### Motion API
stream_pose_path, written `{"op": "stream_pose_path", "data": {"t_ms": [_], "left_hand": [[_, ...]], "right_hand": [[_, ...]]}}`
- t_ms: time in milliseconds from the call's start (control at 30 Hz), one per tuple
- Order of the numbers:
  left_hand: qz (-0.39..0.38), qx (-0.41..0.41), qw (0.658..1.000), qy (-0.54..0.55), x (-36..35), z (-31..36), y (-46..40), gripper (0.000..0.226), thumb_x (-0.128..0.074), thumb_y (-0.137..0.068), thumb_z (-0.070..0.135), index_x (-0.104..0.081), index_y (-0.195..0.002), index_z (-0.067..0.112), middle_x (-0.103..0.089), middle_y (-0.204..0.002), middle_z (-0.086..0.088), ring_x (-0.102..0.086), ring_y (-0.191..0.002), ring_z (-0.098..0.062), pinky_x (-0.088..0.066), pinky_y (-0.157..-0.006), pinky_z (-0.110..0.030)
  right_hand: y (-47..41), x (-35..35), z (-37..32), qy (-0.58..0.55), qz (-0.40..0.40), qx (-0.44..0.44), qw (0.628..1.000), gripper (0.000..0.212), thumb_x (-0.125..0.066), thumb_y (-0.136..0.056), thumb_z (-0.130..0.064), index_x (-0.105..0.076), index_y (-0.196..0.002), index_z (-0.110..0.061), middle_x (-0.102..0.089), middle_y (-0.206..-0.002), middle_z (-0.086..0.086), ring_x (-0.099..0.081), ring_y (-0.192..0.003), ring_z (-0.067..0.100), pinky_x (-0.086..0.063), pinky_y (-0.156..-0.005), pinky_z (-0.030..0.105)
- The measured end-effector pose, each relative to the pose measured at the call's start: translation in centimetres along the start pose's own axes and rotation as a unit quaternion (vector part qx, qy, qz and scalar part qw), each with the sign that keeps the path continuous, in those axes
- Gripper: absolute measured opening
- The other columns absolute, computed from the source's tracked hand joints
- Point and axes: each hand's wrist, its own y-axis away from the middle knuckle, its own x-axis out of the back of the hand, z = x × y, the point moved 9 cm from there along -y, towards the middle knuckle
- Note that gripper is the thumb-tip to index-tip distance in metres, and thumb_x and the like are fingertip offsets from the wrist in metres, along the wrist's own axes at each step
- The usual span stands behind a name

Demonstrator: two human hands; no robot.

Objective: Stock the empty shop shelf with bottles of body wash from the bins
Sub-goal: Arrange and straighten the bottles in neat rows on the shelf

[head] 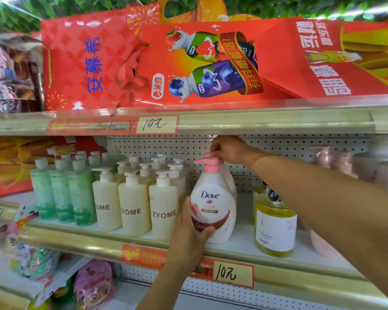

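Dove bottle upright, spout leftward

Two Dove bottles, two hands

left hand: bare; right hand: bare; forearms: bare, no sleeves visible

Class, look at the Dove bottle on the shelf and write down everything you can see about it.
The Dove bottle is white, glossy plastic with a pink pump top and a label showing a peach. It stands upright near the shelf front edge, right of the cream ZYOME bottles, with another like bottle close behind. The left hand grips its lower front; the right hand pinches the pump.
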Motion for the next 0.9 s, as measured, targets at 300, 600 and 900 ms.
{"op": "stream_pose_path", "data": {"t_ms": [300,600,900], "left_hand": [[-0.001,-0.002,1.000,-0.010,0.2,0.7,0.3,0.091,-0.072,-0.077,0.035,-0.018,-0.150,0.033,-0.041,-0.146,0.011,-0.043,-0.132,-0.011,-0.044,-0.108,-0.043],[-0.028,0.003,1.000,-0.009,0.2,0.5,0.4,0.086,-0.071,-0.076,0.030,-0.023,-0.148,0.024,-0.038,-0.146,0.002,-0.039,-0.136,-0.017,-0.039,-0.112,-0.046],[-0.075,-0.048,0.996,0.013,0.6,1.3,0.1,0.061,-0.058,-0.079,0.001,-0.033,-0.124,0.034,-0.051,-0.122,0.006,-0.050,-0.114,-0.010,-0.044,-0.091,-0.017]], "right_hand": [[0.5,0.0,0.1,-0.004,-0.003,0.021,1.000,0.023,-0.060,-0.091,-0.029,-0.067,-0.077,-0.012,-0.067,-0.081,0.007,-0.059,-0.078,0.024,-0.051,-0.077,0.036],[6.9,1.3,0.9,-0.141,0.078,-0.103,0.982,0.042,-0.047,-0.099,-0.022,-0.048,-0.138,-0.007,-0.048,-0.143,0.011,-0.047,-0.129,0.027,-0.035,-0.108,0.033],[15.8,-7.4,-1.7,-0.226,0.071,-0.193,0.952,0.069,-0.065,-0.087,-0.039,-0.029,-0.140,-0.014,-0.054,-0.127,0.003,-0.056,-0.109,0.020,-0.046,-0.080,0.032]]}}
